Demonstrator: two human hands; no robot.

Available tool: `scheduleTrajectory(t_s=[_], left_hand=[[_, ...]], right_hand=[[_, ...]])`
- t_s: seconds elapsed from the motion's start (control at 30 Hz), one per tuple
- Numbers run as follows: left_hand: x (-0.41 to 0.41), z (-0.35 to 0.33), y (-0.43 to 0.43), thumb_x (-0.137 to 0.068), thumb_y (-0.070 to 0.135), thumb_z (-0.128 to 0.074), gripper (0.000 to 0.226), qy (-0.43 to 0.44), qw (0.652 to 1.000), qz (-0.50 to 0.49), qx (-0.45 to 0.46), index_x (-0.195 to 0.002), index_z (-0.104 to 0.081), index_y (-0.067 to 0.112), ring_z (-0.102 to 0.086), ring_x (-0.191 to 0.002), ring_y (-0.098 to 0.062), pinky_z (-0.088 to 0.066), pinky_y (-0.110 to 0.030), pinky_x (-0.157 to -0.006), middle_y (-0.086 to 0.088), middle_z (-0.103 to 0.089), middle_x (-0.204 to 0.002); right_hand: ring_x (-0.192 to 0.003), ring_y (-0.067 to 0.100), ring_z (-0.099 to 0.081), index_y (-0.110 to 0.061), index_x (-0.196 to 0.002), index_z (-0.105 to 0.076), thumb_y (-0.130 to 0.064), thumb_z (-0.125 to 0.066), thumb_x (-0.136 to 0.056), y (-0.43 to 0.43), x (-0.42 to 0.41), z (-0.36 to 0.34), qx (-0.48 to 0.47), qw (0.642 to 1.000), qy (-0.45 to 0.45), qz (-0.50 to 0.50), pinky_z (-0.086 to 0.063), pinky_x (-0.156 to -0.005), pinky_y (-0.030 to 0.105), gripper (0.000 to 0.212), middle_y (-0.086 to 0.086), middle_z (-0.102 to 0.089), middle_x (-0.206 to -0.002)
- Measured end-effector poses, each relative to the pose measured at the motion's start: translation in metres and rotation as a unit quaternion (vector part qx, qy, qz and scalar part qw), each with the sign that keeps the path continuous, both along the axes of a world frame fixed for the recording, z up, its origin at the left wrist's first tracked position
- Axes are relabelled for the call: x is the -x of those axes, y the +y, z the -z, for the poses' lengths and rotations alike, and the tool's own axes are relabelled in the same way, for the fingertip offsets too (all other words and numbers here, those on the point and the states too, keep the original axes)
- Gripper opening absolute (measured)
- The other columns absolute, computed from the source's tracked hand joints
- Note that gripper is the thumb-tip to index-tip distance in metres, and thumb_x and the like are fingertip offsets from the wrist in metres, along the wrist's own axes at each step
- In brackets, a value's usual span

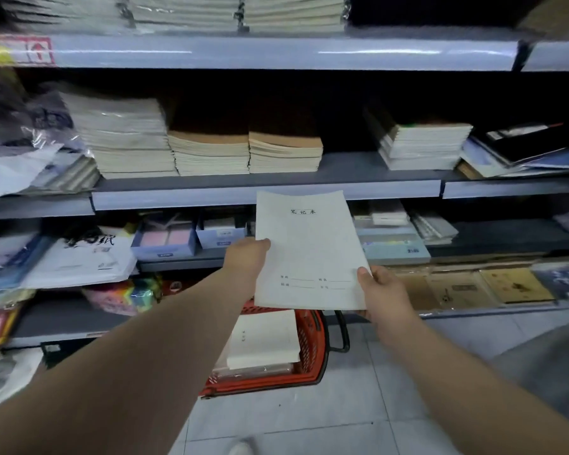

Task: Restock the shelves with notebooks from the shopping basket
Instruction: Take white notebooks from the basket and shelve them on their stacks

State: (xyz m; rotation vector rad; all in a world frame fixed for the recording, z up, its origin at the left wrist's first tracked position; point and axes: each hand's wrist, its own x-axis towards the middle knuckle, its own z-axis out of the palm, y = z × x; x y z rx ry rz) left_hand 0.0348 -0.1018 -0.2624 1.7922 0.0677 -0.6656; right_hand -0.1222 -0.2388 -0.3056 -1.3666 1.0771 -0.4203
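A thin white notebook [306, 251] with printed black characters is held up in front of the shelves, cover facing me. My left hand [247, 261] grips its left edge, thumb on the cover. My right hand [383, 290] pinches its lower right corner. Below it, on the floor, stands a red shopping basket [312, 343] holding a stack of white notebooks [263, 339]. The middle shelf [266, 195] carries stacks of notebooks: white ones [125, 139] at the left, brown-covered ones [243, 152] in the middle, another pile [421, 142] to the right, with a bare gap between.
An upper shelf [276, 52] holds wrapped notebook packs. Lower shelves carry small boxes [165, 241], paper packs [86, 257] and brown-covered books [473, 287]. Loose plastic-wrapped goods [20, 162] spill over at the left. The basket's black handle [342, 333] sticks out rightward above grey floor tiles [309, 418].
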Motion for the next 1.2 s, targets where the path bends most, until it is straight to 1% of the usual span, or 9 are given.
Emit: scheduleTrajectory(t_s=[0.07,0.13,0.2,0.3,0.47,0.63,0.8,0.97,1.2], left_hand=[[-0.002,0.0,-0.007,-0.097,0.019,-0.055,0.032,0.024,0.999,0.004,0.036,-0.124,-0.058,0.002,-0.059,-0.088,-0.026,-0.048,-0.036,-0.086,-0.01,-0.059,-0.105],[-0.005,-0.01,-0.019,-0.099,0.018,-0.053,0.028,0.035,0.998,0.014,0.052,-0.121,-0.057,0.002,-0.061,-0.104,-0.035,-0.049,-0.047,-0.096,-0.017,-0.063,-0.114],[-0.01,-0.012,-0.029,-0.1,0.017,-0.051,0.023,0.05,0.996,0.027,0.073,-0.118,-0.057,0.004,-0.061,-0.109,-0.037,-0.049,-0.051,-0.096,-0.019,-0.063,-0.118],[-0.016,-0.018,-0.043,-0.099,0.013,-0.052,0.021,0.082,0.991,0.035,0.098,-0.116,-0.059,0.003,-0.062,-0.108,-0.037,-0.049,-0.053,-0.096,-0.018,-0.064,-0.118],[-0.03,-0.02,-0.067,-0.098,0.008,-0.054,0.018,0.095,0.988,0.054,0.107,-0.114,-0.061,0.006,-0.062,-0.11,-0.035,-0.048,-0.053,-0.097,-0.018,-0.064,-0.12],[-0.038,-0.025,-0.094,-0.099,0.011,-0.051,0.024,0.092,0.987,0.084,0.103,-0.121,-0.06,0.008,-0.062,-0.108,-0.032,-0.048,-0.051,-0.099,-0.013,-0.065,-0.12],[-0.038,-0.02,-0.124,-0.1,0.009,-0.049,0.029,0.101,0.986,0.077,0.108,-0.127,-0.057,0.01,-0.062,-0.108,-0.031,-0.049,-0.051,-0.097,-0.012,-0.065,-0.121],[-0.021,-0.009,-0.153,-0.099,0.007,-0.049,0.028,0.102,0.989,0.028,0.099,-0.124,-0.06,0.014,-0.063,-0.103,-0.03,-0.054,-0.044,-0.086,-0.01,-0.065,-0.119],[-0.014,-0.003,-0.182,-0.1,0.009,-0.047,0.03,0.128,0.984,-0.016,0.119,-0.125,-0.059,0.019,-0.063,-0.102,-0.028,-0.053,-0.047,-0.092,-0.008,-0.066,-0.119]], right_hand=[[-0.082,0.019,-0.06,-0.017,-0.104,-0.06,-0.029,-0.051,-0.099,-0.008,0.0,-0.009,0.028,0.999,0.019,-0.004,-0.052,-0.066,0.033,0.016,0.003,-0.065,-0.094],[-0.08,0.018,-0.057,-0.017,-0.105,-0.061,-0.03,-0.05,-0.099,-0.017,-0.001,-0.017,0.057,0.998,0.036,0.005,-0.046,-0.068,0.033,0.019,0.002,-0.063,-0.092],[-0.08,0.02,-0.057,-0.016,-0.104,-0.061,-0.03,-0.049,-0.099,-0.025,-0.003,-0.024,0.066,0.997,0.035,0.018,-0.045,-0.069,0.034,0.019,0.003,-0.063,-0.09],[-0.082,0.021,-0.058,-0.015,-0.105,-0.06,-0.028,-0.05,-0.099,-0.036,-0.008,-0.035,0.066,0.996,0.035,0.038,-0.048,-0.072,0.037,0.017,0.003,-0.063,-0.091],[-0.074,0.008,-0.05,-0.012,-0.106,-0.058,-0.024,-0.05,-0.099,-0.058,-0.02,-0.043,0.1,0.992,0.037,0.062,-0.036,-0.058,0.026,0.016,-0.006,-0.057,-0.083],[-0.076,0.016,-0.051,-0.015,-0.104,-0.056,-0.027,-0.048,-0.1,-0.084,-0.029,-0.043,0.084,0.993,0.049,0.07,-0.043,-0.076,0.035,0.014,0.0,-0.057,-0.086],[-0.072,0.015,-0.048,-0.011,-0.098,-0.055,-0.023,-0.047,-0.101,-0.124,-0.039,-0.043,0.099,0.992,0.052,0.05,-0.036,-0.076,0.031,0.015,0.002,-0.055,-0.081],[-0.089,0.027,-0.053,-0.009,-0.099,-0.057,-0.021,-0.047,-0.101,-0.158,-0.042,-0.035,0.102,0.992,0.068,0.016,-0.042,-0.08,0.034,0.016,0.01,-0.058,-0.093],[-0.089,0.03,-0.056,-0.013,-0.096,-0.058,-0.022,-0.048,-0.101,-0.199,-0.055,-0.024,0.073,0.994,0.075,-0.009,-0.048,-0.086,0.043,0.014,0.008,-0.059,-0.089]])
